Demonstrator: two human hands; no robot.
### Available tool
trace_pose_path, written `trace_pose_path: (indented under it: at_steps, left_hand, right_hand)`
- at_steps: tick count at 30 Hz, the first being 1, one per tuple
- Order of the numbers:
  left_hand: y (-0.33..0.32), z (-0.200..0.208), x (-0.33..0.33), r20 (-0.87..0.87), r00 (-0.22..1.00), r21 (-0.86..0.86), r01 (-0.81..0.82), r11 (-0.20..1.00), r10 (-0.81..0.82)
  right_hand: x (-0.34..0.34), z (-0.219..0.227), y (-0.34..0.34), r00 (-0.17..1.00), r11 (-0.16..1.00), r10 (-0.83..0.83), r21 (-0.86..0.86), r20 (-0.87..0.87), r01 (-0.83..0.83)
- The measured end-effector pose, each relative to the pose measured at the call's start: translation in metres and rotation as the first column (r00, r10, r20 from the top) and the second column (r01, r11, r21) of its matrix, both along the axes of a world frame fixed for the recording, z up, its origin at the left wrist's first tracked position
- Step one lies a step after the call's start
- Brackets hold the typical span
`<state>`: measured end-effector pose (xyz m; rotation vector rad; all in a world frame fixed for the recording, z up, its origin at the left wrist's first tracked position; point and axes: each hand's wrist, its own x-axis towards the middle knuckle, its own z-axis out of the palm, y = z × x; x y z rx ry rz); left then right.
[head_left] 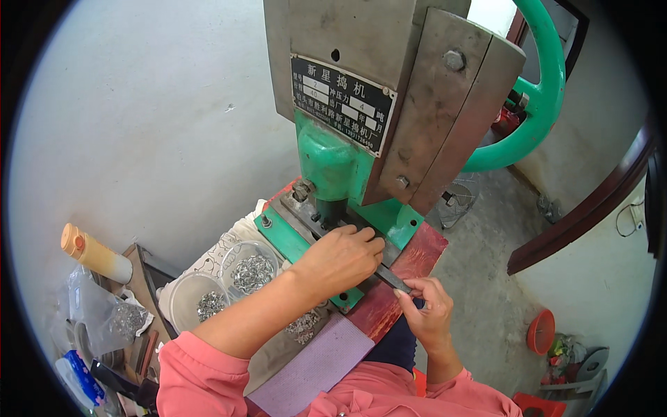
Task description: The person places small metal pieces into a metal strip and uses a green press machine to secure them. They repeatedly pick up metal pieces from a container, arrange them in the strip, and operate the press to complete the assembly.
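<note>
A green and grey bench press (326, 156) with a dark punch (332, 212) stands in front of me. My left hand (338, 258) reaches across to the die area below the punch, its fingers bent and close together. Its fingertips are partly hidden, so what they pinch cannot be made out. My right hand (427, 309) grips the near end of a narrow, flat, dark metal bar (393, 279) between thumb and fingers. From there the bar runs toward the die, passing beside my left hand.
Two clear plastic tubs (186, 285) with small shiny metal parts stand left of the press; a loose pile (303, 325) lies nearer me. A yellow-topped bottle (96, 251) and a plastic bag (97, 306) are farther left. The press's green handwheel (556, 76) rises at the right. A red bowl (540, 332) is on the floor.
</note>
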<state>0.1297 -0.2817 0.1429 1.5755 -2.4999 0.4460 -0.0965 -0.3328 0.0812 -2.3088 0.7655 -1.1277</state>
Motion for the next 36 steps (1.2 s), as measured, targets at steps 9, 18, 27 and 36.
trace_pose_path:
  at_steps: [9,18,27,36]
  left_hand:
    - [0.036,-0.038,-0.025,-0.166,0.954,-0.051,-0.260,0.964,0.248]
    - [0.039,-0.067,-0.037,-0.350,0.891,-0.140,-0.356,0.924,0.291]
    - [0.039,-0.072,-0.042,-0.444,0.846,-0.147,-0.392,0.908,0.294]
    - [0.039,-0.077,-0.045,-0.517,0.808,-0.145,-0.410,0.900,0.285]
  right_hand:
    - [0.037,-0.017,-0.024,0.970,0.960,0.200,0.169,0.136,-0.222]
    - [0.074,-0.022,-0.092,0.943,0.921,0.333,0.225,-0.028,-0.319]
    - [0.087,-0.024,-0.114,0.820,0.757,0.569,0.431,-0.066,-0.491]
    - [0.094,-0.033,-0.110,0.865,0.794,0.500,0.416,-0.033,-0.443]
